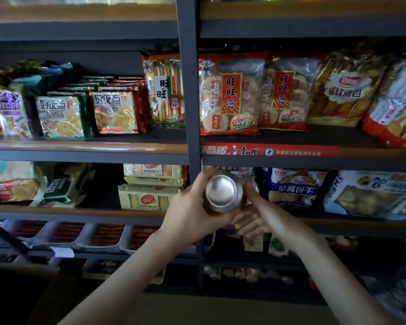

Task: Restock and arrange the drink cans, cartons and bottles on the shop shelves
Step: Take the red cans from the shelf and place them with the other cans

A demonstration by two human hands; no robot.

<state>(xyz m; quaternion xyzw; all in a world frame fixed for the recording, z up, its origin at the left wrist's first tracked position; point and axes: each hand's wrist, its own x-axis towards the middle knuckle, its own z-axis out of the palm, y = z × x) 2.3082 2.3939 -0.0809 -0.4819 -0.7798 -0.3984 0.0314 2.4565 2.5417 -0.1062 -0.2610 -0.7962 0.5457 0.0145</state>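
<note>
Both hands meet in front of a shop shelving unit, seen from the head camera. The person's left hand [192,212] grips a silver can [223,191] from the left, fingers and thumb curled round its body. The can is held in the air on its side, its shiny round end facing the viewer, just in front of the dark upright post [189,90]. The right hand [263,216] touches the can's right side with its thumb. Its fingers are blurred below, so a firm grip cannot be told. Behind, rice cracker bags [230,95] stand on a shelf [80,146] edged with a red strip [267,151]. A blue biscuit bag [293,188] sits lower right.
</note>
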